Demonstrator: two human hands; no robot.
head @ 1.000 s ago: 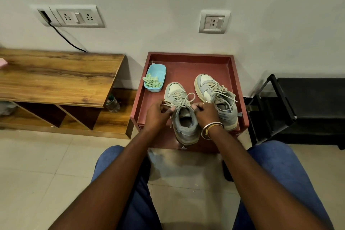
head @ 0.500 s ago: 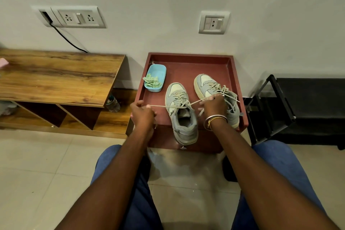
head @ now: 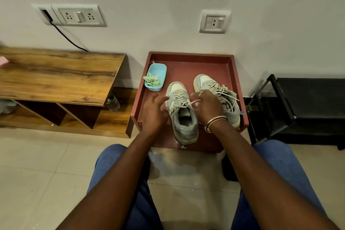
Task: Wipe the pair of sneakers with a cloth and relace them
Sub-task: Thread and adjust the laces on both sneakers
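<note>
Two grey-and-cream sneakers stand side by side on a red tray-topped stand (head: 188,55). The left sneaker (head: 184,127) is laced, with loose lace ends over its tongue. My left hand (head: 154,111) hovers just left of it, fingers spread and holding nothing. My right hand (head: 208,107) sits between the shoes and pinches a loop of the left sneaker's lace (head: 193,102). It partly covers the right sneaker (head: 204,80), whose laces lie loose. A crumpled green cloth (head: 151,81) lies in a light blue tub (head: 160,72).
A wooden bench (head: 56,76) with open shelves stands to the left, a plastic bottle (head: 113,103) beside it. A black rack (head: 308,110) is on the right. The wall behind carries sockets and a black cable (head: 69,38). My knees in blue jeans frame the tiled floor.
Half a second ago both hands pulled the lace ends taut, out to either side. Now my left hand has let go and opened, and both hands have come back in toward the left sneaker.
</note>
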